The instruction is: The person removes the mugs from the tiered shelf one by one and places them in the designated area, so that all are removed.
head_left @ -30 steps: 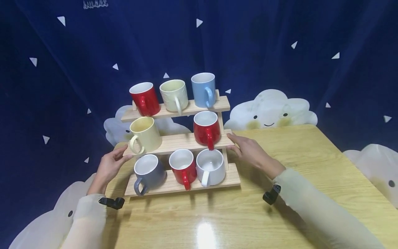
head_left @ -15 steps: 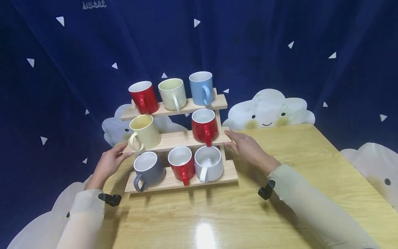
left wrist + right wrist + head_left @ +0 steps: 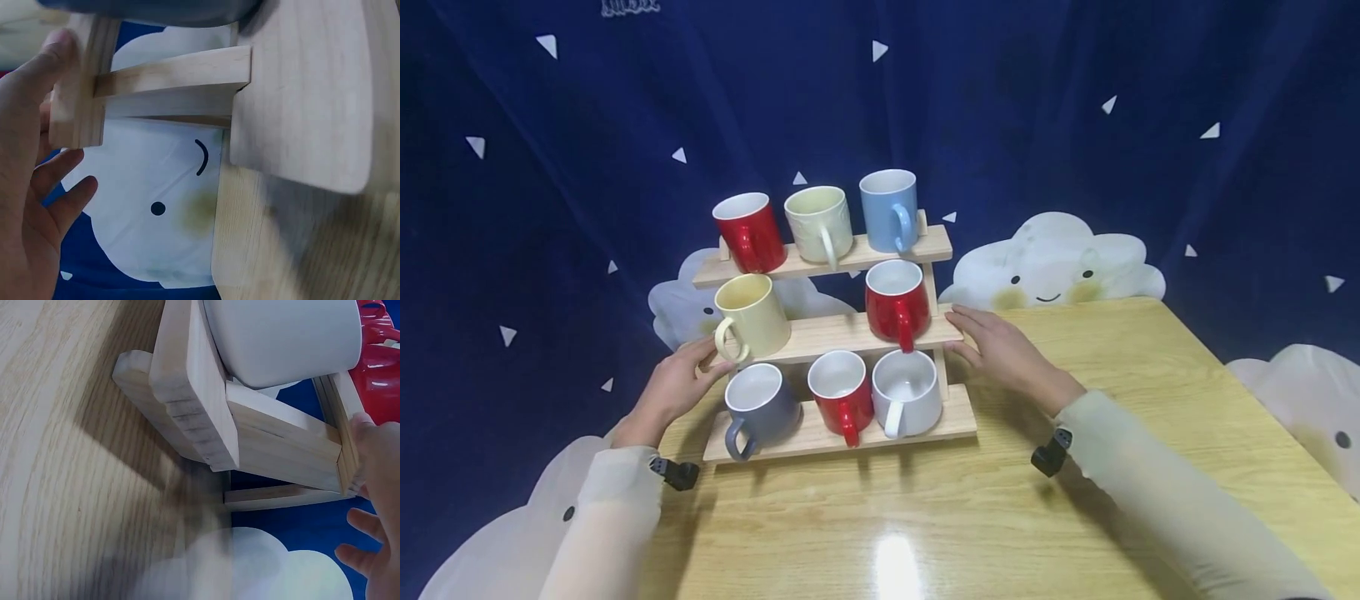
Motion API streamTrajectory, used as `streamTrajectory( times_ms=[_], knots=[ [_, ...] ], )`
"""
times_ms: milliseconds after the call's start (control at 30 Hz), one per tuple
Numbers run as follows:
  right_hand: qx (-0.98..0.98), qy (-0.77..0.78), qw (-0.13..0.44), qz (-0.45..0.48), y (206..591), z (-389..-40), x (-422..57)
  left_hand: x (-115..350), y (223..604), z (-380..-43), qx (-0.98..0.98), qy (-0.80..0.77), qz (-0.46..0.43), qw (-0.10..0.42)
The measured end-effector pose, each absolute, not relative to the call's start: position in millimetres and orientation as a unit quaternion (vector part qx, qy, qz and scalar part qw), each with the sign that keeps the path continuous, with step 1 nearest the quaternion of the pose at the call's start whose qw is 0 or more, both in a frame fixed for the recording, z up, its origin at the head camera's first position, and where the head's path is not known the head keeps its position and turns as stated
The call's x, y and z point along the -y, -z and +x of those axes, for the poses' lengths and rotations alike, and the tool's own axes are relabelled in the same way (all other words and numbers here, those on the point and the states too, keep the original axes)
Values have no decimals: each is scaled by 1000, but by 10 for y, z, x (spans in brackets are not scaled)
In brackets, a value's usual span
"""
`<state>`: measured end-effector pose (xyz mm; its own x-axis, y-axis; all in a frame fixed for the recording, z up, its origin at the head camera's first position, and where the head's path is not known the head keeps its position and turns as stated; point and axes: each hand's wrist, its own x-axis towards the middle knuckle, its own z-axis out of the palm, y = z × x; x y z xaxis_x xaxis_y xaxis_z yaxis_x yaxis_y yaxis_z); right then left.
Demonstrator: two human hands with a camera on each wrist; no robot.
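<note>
A three-tier wooden mug rack stands on the table with several mugs on it. My left hand grips the left end of the middle shelf, beside a yellow mug. In the left wrist view its thumb lies on the shelf's front edge. At the other end of that shelf my right hand holds the board between thumb and fingers, near a red mug. The top shelf bears a red mug, a pale green mug and a blue mug.
On the bottom shelf sit a grey-blue mug, a red mug and a white mug. The wooden table reaches to a dark blue curtain with clouds. Each wrist wears a small black camera.
The rack has slid slightly back toward the curtain with both hands on it. My left hand now reaches farther over its shelf end. The mugs keep their places on the shelves.
</note>
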<state>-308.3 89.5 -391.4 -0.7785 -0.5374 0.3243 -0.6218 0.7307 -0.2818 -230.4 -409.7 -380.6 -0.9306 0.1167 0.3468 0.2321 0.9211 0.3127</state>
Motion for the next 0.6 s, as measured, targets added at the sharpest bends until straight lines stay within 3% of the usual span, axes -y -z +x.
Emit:
streamTrajectory(
  times_ms=[600],
  knots=[
    [925, -181, 100, 318, 3846, -3093, -934, 4159, 3859, -2300, 961, 159, -97, 204]
  ],
)
